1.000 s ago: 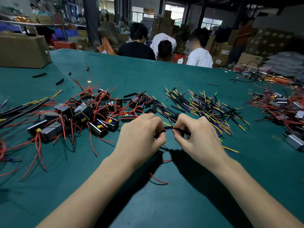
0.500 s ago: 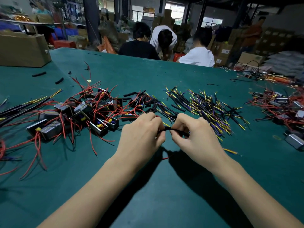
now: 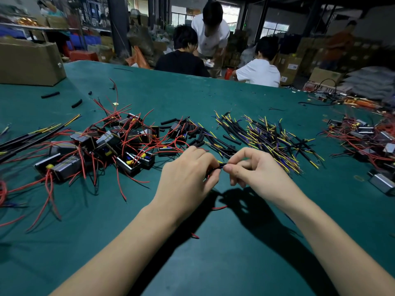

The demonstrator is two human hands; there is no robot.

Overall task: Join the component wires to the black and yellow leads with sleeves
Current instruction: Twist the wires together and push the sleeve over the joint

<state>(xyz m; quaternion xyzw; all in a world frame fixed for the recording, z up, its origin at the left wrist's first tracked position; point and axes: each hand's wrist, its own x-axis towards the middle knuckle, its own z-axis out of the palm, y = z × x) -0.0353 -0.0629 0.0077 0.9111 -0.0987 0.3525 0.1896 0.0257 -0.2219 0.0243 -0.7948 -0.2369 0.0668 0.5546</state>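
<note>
I observe my left hand (image 3: 188, 180) and right hand (image 3: 256, 174) meeting fingertip to fingertip above the green table (image 3: 213, 263), both pinching one short black sleeve (image 3: 221, 166) between them, just before the black and yellow leads (image 3: 273, 139).

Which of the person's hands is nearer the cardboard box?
Left. The left hand is on the box's side of the table, though well short of it; the right hand is farther right, beyond the left.
</note>
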